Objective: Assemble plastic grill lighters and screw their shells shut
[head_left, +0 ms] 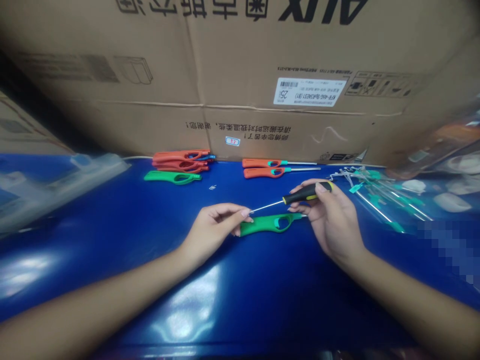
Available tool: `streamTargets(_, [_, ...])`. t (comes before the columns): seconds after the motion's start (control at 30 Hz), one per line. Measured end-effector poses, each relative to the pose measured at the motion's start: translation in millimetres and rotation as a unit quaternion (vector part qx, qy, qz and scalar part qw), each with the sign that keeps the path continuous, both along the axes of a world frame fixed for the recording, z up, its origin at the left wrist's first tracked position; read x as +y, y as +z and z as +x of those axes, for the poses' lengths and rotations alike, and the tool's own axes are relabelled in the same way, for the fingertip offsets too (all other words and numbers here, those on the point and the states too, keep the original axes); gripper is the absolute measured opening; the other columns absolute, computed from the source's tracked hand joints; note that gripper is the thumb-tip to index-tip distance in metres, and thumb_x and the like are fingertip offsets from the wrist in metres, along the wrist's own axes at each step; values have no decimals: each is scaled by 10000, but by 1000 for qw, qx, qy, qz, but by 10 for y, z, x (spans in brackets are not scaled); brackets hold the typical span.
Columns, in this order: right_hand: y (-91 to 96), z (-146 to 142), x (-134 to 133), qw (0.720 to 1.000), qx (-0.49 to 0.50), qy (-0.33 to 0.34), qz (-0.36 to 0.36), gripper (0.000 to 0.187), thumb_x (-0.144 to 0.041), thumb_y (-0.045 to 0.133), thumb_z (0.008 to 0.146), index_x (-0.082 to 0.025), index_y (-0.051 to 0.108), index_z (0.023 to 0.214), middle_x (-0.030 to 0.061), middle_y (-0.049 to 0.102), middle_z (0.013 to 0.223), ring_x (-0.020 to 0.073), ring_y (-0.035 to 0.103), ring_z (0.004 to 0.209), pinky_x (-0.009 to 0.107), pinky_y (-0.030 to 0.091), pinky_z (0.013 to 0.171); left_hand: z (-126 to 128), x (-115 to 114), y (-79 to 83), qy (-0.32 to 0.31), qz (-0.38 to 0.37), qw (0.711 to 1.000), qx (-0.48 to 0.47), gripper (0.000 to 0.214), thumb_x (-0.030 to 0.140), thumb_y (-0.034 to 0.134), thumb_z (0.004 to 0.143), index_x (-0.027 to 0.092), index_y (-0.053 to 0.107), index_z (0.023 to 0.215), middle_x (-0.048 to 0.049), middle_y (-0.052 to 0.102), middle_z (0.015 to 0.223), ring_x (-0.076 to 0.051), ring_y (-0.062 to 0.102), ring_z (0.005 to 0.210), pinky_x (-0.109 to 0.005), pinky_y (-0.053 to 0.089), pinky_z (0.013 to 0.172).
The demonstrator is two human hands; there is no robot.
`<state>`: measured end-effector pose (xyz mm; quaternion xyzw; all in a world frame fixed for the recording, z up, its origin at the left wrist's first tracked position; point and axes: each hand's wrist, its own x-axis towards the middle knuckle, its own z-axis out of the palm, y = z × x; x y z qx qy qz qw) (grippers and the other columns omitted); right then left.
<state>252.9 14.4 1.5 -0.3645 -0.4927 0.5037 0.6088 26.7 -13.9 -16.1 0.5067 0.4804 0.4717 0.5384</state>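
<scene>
My right hand [333, 215] is closed around the black and yellow handle of a screwdriver [305, 194]. Its thin metal shaft slopes down leftward to the fingertips of my left hand [217, 225]. There my left thumb and forefinger are pinched together at the screwdriver's tip; whatever lies between them is too small or hidden. Just below the shaft, a green gas lighter [262, 226] with a teal trigger lies on the blue table, its rear end against my left fingers. Part of the lighter's metal tube is behind my right hand.
Behind stands a large cardboard box [232, 75]. In front of it lie orange lighters with tubes [262, 173], a stack of red-orange lighter bodies [180, 160] and a green body [165, 176]. Metal tubes with teal parts and wires [378, 192] are heaped at right, near clear plastic bags [450, 160].
</scene>
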Motion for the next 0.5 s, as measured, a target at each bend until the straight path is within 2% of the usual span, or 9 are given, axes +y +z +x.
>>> streamTargets(0.27, [30, 13, -8, 1000, 8, 2, 4, 130, -344, 618, 927, -228, 677, 924, 28, 732, 868, 158, 712, 679, 317, 637, 646, -4, 1, -1, 9, -7, 1000, -6, 212, 394, 785, 798, 186, 799, 836, -45, 749, 758, -112, 531, 558, -252, 470, 583])
streamTargets(0.5, [34, 16, -6, 1000, -13, 0, 9, 134, -358, 602, 937, -241, 667, 935, 35, 746, 896, 177, 740, 728, 336, 651, 694, -26, 22, 16, 38, -52, 993, -102, 260, 417, 817, 757, 181, 791, 864, -46, 738, 818, -84, 483, 559, -224, 400, 533])
